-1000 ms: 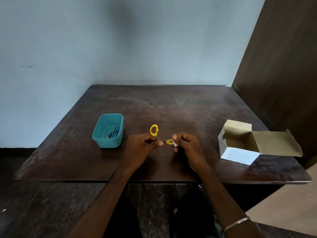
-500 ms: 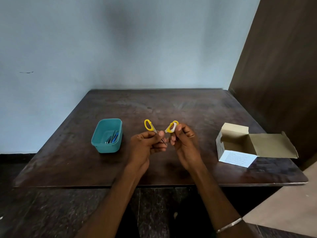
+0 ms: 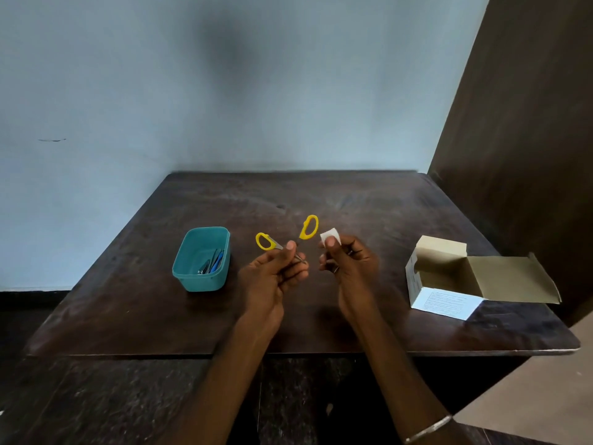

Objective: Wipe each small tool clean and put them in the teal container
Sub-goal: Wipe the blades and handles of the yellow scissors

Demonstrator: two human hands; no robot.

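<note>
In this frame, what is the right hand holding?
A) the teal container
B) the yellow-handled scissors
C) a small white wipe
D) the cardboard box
C: the right hand pinches a small white wipe, while the left hand holds the yellow-handled scissors.

A single head-worn, wide-angle view looks forward and down from the near edge of the dark wooden surface [image 3: 369, 200], toward the far pale wall [image 3: 224, 91]. Both forearms rise from the bottom of the frame, so the left hand [image 3: 272, 271] and right hand [image 3: 349, 264] sit close to the lens near the centre. The teal container [image 3: 202, 277] lies left of centre and the open cardboard box [image 3: 455, 277] at the right. A dark wooden panel [image 3: 529, 139] fills the right side, and the floor [image 3: 96, 399] shows below the near edge.
</note>
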